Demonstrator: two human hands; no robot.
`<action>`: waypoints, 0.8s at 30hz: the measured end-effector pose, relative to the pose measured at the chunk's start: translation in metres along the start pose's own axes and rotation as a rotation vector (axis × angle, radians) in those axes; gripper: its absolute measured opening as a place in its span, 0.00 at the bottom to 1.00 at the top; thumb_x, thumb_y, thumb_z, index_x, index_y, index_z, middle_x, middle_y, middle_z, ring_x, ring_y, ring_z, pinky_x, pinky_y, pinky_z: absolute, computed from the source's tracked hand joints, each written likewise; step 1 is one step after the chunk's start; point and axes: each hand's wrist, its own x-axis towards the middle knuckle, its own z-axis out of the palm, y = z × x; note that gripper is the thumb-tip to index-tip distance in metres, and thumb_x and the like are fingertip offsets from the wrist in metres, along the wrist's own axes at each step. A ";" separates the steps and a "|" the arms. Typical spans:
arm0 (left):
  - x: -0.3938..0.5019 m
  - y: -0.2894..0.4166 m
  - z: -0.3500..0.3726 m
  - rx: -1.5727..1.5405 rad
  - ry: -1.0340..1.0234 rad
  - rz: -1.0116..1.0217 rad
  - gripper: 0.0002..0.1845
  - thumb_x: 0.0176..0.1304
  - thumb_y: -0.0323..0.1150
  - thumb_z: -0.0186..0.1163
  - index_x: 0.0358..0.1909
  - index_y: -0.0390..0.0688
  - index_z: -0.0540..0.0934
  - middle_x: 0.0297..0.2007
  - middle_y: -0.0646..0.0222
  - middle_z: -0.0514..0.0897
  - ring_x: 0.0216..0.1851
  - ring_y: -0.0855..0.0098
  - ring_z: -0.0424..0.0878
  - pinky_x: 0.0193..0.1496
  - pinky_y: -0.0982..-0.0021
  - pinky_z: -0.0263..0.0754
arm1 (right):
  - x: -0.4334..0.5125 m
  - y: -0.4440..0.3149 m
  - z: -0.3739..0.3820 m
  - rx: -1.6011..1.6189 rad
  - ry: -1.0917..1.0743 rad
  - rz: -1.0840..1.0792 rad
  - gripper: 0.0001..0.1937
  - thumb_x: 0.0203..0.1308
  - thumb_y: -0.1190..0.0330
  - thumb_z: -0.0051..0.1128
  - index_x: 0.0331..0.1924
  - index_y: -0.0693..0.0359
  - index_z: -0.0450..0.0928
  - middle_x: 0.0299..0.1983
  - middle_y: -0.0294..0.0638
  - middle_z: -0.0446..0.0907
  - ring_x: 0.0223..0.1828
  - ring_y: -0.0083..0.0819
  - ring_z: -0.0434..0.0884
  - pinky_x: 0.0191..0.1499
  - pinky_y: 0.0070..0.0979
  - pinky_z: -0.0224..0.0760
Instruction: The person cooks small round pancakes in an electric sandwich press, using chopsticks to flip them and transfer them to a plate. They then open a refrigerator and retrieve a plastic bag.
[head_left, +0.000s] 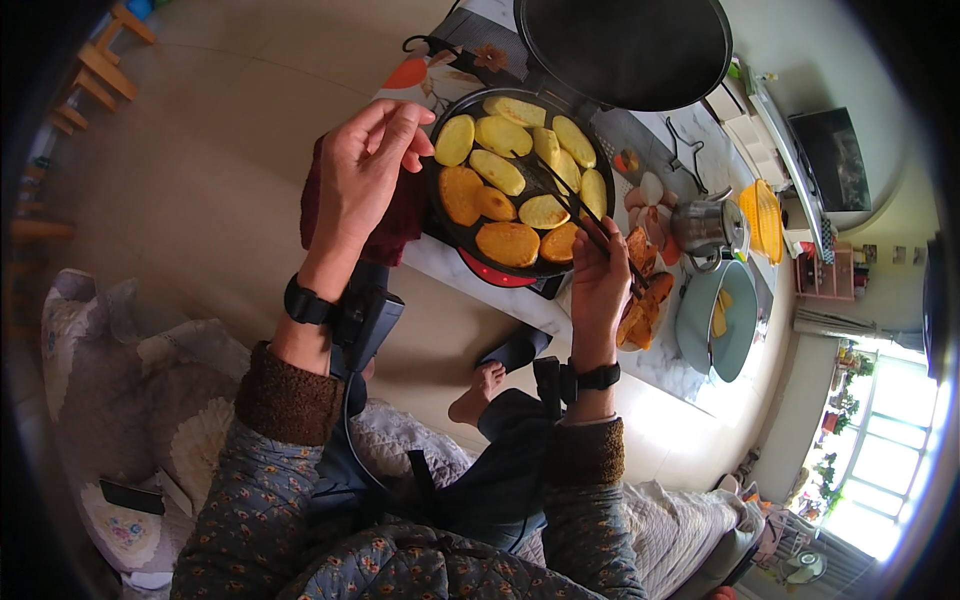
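My right hand (600, 277) grips dark chopsticks (574, 196), their tips over the middle of a round black pan (534, 178). Yellow potato slices (503, 136) lie across the pan's far and right parts. Orange slices (508, 244), probably sweet potato, sit along its near side; some tops are browned. Hovering by the pan's left rim, my left hand (379, 150) holds nothing visible, its fingers loosely curled. A maroon cloth (401, 217) is behind that hand. The pan's black lid (626, 49) stands raised at the far side.
Browned orange slices (645, 311) fill a plate right of my right hand. Beyond are a metal kettle (701, 225), a yellow basket (762, 221) and a pale blue basin (694, 322) holding a few pale slices. A black wire stand (686, 154) lies on the marbled table (517, 309).
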 end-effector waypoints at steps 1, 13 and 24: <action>0.000 0.000 0.000 -0.011 0.001 -0.001 0.13 0.69 0.36 0.55 0.35 0.36 0.81 0.23 0.72 0.80 0.25 0.83 0.76 0.28 0.82 0.70 | 0.001 0.001 -0.001 0.005 -0.003 -0.006 0.16 0.70 0.64 0.45 0.53 0.67 0.72 0.48 0.50 0.79 0.45 0.33 0.82 0.50 0.25 0.76; 0.001 -0.003 -0.002 -0.011 0.012 -0.005 0.12 0.69 0.36 0.55 0.35 0.36 0.81 0.23 0.72 0.80 0.25 0.84 0.76 0.28 0.82 0.71 | -0.011 -0.008 0.024 -0.068 0.031 -0.174 0.16 0.70 0.63 0.46 0.49 0.69 0.73 0.43 0.50 0.81 0.39 0.32 0.82 0.46 0.25 0.77; 0.001 -0.004 -0.001 -0.007 0.004 0.001 0.13 0.69 0.36 0.55 0.36 0.36 0.81 0.23 0.72 0.80 0.24 0.84 0.76 0.28 0.83 0.71 | -0.044 -0.014 0.036 -0.296 0.013 -0.229 0.16 0.71 0.64 0.45 0.48 0.71 0.72 0.41 0.51 0.81 0.35 0.31 0.83 0.42 0.24 0.77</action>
